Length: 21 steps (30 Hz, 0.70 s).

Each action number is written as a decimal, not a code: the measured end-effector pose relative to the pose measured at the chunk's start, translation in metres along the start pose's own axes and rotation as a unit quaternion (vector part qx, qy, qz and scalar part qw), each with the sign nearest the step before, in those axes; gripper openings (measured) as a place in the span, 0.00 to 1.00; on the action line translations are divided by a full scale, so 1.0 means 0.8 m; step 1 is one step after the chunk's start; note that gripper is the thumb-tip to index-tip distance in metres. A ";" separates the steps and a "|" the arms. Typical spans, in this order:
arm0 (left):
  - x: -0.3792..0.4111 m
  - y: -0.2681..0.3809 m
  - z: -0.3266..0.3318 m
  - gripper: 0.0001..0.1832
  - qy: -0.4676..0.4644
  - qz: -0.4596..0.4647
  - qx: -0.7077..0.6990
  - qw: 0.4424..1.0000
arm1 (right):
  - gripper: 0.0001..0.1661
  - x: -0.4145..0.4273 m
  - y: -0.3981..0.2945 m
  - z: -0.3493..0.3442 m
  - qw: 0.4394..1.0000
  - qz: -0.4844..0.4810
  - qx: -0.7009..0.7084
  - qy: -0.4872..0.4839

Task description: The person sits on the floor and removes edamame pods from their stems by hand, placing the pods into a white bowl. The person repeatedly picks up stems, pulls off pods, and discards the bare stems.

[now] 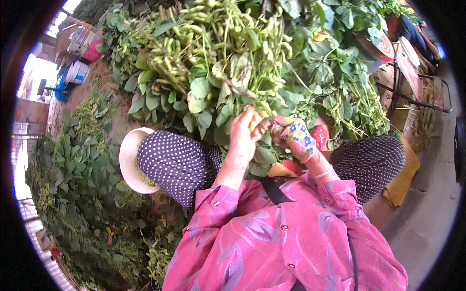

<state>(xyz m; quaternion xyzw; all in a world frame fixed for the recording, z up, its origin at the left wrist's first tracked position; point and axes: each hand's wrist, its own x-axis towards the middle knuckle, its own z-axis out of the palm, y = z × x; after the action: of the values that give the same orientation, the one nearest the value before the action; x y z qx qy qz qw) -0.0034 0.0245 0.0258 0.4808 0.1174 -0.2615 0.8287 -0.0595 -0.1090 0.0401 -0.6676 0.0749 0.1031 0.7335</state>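
Note:
Cut soybean plants (225, 47) with leaves and green pods lie in a large heap before me. My left hand (244, 131) is bare, its fingers bent at a green stalk at the heap's near edge. Close beside it, my right hand (293, 136) wears a flowered fingerless covering, its fingers curled in at the same stalk. Whether a pod is between the fingertips is too small to tell. By my left knee stands a white basin (129, 160) with green pods in it, partly hidden by the knee.
More leafy plants (76, 174) cover the ground at left. Buckets (77, 71) stand at upper left. A metal-framed chair (411, 80) is at right, near a seated person (415, 34) partly in view. A yellow cloth (404, 178) lies beside my right knee.

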 end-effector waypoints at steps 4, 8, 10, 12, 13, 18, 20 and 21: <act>-0.004 0.005 -0.008 0.18 -0.037 0.023 0.030 0.999 | 0.12 0.007 0.022 -0.005 0.999 0.020 0.026 -0.026; -0.004 0.005 -0.008 0.15 -0.062 0.036 0.011 0.997 | 0.15 0.000 0.001 0.001 0.998 0.053 0.018 -0.002; -0.008 0.008 -0.010 0.14 -0.020 0.026 -0.014 0.999 | 0.16 0.001 -0.002 0.005 0.999 0.024 -0.029 -0.012; -0.010 0.004 -0.013 0.14 -0.032 0.044 -0.008 0.998 | 0.15 -0.005 -0.008 0.008 0.998 0.037 -0.041 -0.025; -0.010 0.001 -0.013 0.14 -0.045 0.058 -0.001 0.997 | 0.14 -0.006 -0.008 0.010 0.998 0.026 -0.058 -0.028; -0.011 -0.007 -0.001 0.13 0.005 0.067 -0.027 0.997 | 0.13 -0.012 -0.011 0.018 0.996 0.050 0.044 -0.059; -0.006 -0.015 -0.001 0.12 -0.001 0.085 -0.029 0.996 | 0.13 -0.019 -0.021 0.016 0.994 0.053 0.070 -0.068; -0.003 -0.018 -0.005 0.12 -0.001 0.097 -0.027 0.995 | 0.13 -0.022 -0.025 0.014 0.991 0.064 0.083 -0.083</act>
<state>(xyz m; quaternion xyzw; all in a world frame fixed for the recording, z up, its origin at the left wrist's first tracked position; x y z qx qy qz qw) -0.0136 0.0229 0.0141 0.4673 0.0766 -0.1769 0.8628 -0.0716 -0.1009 0.0649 -0.5875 0.0642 0.1982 0.7820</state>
